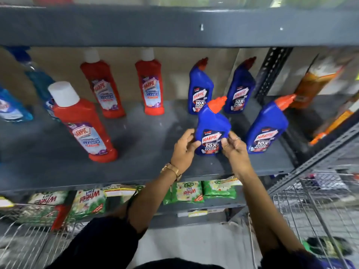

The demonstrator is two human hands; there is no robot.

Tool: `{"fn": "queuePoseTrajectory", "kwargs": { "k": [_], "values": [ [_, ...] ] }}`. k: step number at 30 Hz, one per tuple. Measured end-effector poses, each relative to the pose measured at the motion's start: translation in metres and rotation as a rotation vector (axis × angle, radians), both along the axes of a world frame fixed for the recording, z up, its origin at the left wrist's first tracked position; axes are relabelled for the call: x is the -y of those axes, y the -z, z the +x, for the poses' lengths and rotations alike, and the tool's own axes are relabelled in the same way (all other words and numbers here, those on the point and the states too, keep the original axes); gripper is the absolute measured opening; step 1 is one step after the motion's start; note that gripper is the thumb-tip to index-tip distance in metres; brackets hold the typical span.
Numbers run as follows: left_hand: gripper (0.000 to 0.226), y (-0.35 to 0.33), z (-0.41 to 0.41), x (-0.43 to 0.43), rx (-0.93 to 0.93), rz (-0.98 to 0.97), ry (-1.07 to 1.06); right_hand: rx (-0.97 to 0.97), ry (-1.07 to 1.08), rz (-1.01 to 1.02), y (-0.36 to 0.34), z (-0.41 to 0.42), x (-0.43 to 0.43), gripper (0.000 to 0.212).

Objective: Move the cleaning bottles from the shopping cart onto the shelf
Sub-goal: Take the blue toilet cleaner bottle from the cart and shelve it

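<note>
While both hands reached onto the grey metal shelf (147,152), a blue Harpic bottle (212,129) with an orange-red angled cap stood upright near the shelf's front edge, framed between them. The left hand (184,148), a gold watch (172,170) on its wrist, had its fingers loosely curled with the fingertips touching the bottle's lower left side, while the right hand (235,146) pinched the label's right edge between thumb and fingers; whether either hand truly clamped the bottle could not be told. Just to the right stood a second blue bottle (267,129), and two more blue bottles (200,88) lined the back of the shelf. To the left, a red Harpic bottle (85,123) with a white cap stood toward the front, with two other red bottles (150,84) behind it and pale blue bottles (11,105) at the far left. Green detergent packets (188,191) lay on the shelf below. Wire shopping carts (318,210) showed at the lower right and lower left, blurred.
</note>
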State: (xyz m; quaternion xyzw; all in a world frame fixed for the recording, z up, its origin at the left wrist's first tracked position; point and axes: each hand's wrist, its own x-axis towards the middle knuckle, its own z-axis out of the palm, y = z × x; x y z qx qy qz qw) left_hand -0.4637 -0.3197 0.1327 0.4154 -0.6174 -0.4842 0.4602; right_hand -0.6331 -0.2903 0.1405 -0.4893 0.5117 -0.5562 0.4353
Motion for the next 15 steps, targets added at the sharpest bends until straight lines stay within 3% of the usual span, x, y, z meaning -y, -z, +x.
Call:
{"fn": "queuePoseTrajectory", "kwargs": {
  "k": [4, 10, 15],
  "values": [
    [0.036, 0.0, -0.002, -0.006, -0.032, 0.023, -0.019, -0.032, 0.114, 0.005, 0.003, 0.006, -0.011, 0.032],
    [0.039, -0.005, 0.036, -0.048, -0.095, 0.097, -0.118, -0.014, 0.574, -0.031, 0.018, 0.066, -0.066, 0.02],
    [0.019, -0.002, 0.129, -0.112, -0.034, 0.106, -0.262, -0.05, 0.27, -0.022, 0.027, 0.166, -0.113, 0.026]
  ]
}}
